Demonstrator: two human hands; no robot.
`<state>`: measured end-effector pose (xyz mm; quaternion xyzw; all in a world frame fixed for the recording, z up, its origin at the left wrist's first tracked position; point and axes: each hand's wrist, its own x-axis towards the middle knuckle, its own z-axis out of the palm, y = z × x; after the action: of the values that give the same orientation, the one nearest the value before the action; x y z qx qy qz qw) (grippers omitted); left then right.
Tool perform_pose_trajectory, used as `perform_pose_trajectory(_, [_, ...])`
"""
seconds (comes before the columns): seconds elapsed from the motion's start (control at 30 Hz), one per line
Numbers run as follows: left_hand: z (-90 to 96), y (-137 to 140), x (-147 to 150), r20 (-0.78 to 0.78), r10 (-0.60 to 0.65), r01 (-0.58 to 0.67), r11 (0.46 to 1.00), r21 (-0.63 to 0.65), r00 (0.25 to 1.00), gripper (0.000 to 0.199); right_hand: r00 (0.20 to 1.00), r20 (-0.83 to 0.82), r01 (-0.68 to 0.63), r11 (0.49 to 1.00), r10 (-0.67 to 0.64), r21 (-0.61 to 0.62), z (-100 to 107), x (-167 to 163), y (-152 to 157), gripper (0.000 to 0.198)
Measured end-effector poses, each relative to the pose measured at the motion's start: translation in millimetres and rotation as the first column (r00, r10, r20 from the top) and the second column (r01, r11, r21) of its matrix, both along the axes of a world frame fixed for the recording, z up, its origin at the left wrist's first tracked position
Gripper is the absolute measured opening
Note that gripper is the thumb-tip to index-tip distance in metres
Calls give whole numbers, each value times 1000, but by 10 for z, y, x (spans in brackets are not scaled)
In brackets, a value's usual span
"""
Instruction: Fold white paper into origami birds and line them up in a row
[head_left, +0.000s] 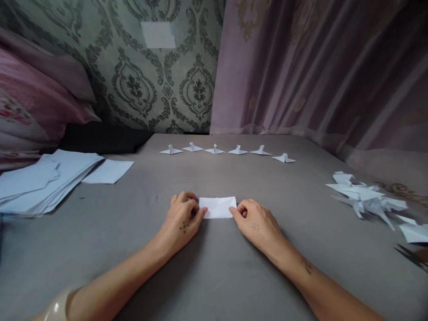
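Note:
A small white sheet of paper (218, 208), folded into a rectangle with faint creases, is held at the middle of the grey table (214, 272). My left hand (183, 213) pinches its left end, the thumb on top and the fingers curled. On the other side my right hand (256, 222) grips the right end in the same way. Both hands are closed, and the paper's face between the two thumbs is visible. Whether the paper touches the table cannot be made out.
Several folded paper birds (237, 150) stand in a row toward the back. A stack of white paper (43, 180) lies at the left, beside a smaller sheet (109, 171). Piled folded paper pieces (368, 196) and dark scissors blades (413, 257) are at the right.

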<state>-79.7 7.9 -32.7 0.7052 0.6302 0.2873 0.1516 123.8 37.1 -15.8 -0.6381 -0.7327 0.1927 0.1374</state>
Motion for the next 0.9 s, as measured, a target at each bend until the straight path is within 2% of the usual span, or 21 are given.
perform_pose_trajectory(0.23, [-21, -35, -29, -132, -44, 60, 990, 124, 990, 15, 998, 60, 4, 999, -6, 40, 19, 6, -12, 26])
perform_pose_trajectory(0.27, [-1, -40, -22, -167, -79, 103, 985, 141, 983, 18, 998, 62, -2, 999, 0, 44, 18, 19, -10, 25])
perform_pose_trajectory(0.33, [44, -46, 0, -234, -226, 265, 952, 155, 946, 25, 998, 58, -17, 999, 14, 51, 10, 48, -2, 21])
perform_pose_trajectory(0.4, [78, -54, 31, -275, -383, 428, 895, 123, 882, 30, 998, 48, -35, 997, 32, 64, -2, 69, 0, 14])
perform_pose_trajectory(0.47, [94, -72, 66, -296, -467, 508, 858, 78, 833, 32, 995, 51, -86, 991, 80, 105, -9, 71, -17, 10])
perform_pose_trajectory(0.57, [98, -124, 124, -362, -454, 497, 867, 30, 814, 40, 966, 120, -250, 951, 231, 184, 6, 31, -96, 19])
perform_pose_trajectory(0.7, [96, -201, 195, -449, -407, 458, 889, 4, 795, 47, 884, 261, -441, 876, 388, 193, 63, -36, -256, 30])
perform_pose_trajectory(0.8, [101, -227, 225, -483, -393, 448, 894, -3, 782, 45, 845, 366, -474, 863, 390, 174, 120, -48, -348, 27])
perform_pose_trajectory(0.9, [139, -232, 229, -511, -375, 433, 902, -7, 773, 44, 824, 434, -459, 878, 364, 135, 190, -32, -394, 25])
